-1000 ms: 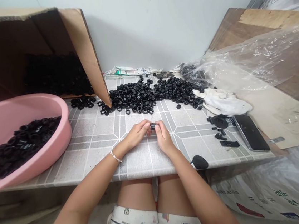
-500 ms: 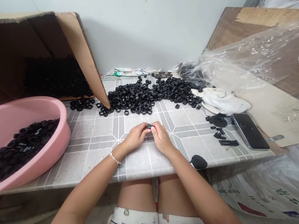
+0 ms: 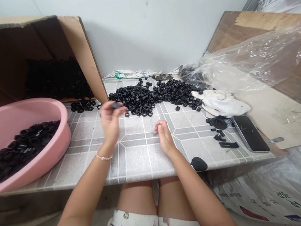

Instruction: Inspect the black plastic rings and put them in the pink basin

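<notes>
My left hand (image 3: 111, 120) is raised above the tiled table (image 3: 141, 157), pinching a small black ring part (image 3: 116, 105) at its fingertips; the hand is blurred by motion. It hovers between the pink basin (image 3: 48, 137) and the pile of black ring parts (image 3: 154, 94). My right hand (image 3: 164, 135) rests on the table near the middle, fingers loosely curled, with nothing visible in them.
An open cardboard box (image 3: 78, 56) lying on its side at the back left holds more black parts. The pink basin also holds several. A white cloth (image 3: 224, 104), a phone (image 3: 249, 133), small black pieces (image 3: 219, 123) and a clear plastic bag (image 3: 256, 61) lie at the right.
Both hands were together at the table's middle holding a small black part. Now my left hand has lifted up and to the left with the part; my right hand stays put.
</notes>
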A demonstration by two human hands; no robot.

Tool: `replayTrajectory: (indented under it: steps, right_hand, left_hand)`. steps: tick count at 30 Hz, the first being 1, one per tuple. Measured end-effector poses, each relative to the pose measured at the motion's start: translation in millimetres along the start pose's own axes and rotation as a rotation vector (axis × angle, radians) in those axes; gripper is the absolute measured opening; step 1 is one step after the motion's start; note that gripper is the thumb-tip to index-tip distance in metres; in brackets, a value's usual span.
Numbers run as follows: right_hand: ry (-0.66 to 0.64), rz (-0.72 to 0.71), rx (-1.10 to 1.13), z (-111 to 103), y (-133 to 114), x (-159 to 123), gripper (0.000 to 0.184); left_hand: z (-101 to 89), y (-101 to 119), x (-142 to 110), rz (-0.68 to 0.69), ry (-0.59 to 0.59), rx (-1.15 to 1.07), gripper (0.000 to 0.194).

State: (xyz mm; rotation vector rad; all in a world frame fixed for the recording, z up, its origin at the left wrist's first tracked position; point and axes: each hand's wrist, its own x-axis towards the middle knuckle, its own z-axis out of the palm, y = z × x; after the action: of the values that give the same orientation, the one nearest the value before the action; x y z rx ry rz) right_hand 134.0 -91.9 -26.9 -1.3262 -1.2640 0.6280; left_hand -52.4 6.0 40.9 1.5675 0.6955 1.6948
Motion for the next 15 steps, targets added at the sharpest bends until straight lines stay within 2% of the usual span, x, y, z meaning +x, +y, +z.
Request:
replayTrajectory:
  steps: [2,4,5,8,13,15]
  right_hand:
    - [-0.035,0.038,-0.036,0,3,1,0.035]
    - [-0.070,0.051,-0.063,1,5,3,0.035]
    - [-0.074,0.051,-0.066,1,5,4,0.035]
    - [-0.063,0.040,-0.052,2,7,6,0.038]
    - [-0.108,0.011,-0.069,2,10,6,0.042]
    - [-0.126,-0.001,-0.086,2,10,6,0.044]
  left_hand:
    - [-28.3,6,26,0.139,0.422,-0.006,0.028]
    - [-54.7,10,44,0.206,0.654,0.065,0.022]
    - [-64.7,11,48,0.207,0.696,0.113,0.022]
    - [-78.7,9,47,0.196,0.692,0.190,0.026]
    - [-84.1,4,37,0.095,0.458,0.174,0.043]
    - [-92.2,1,38,0.083,0.417,0.145,0.046]
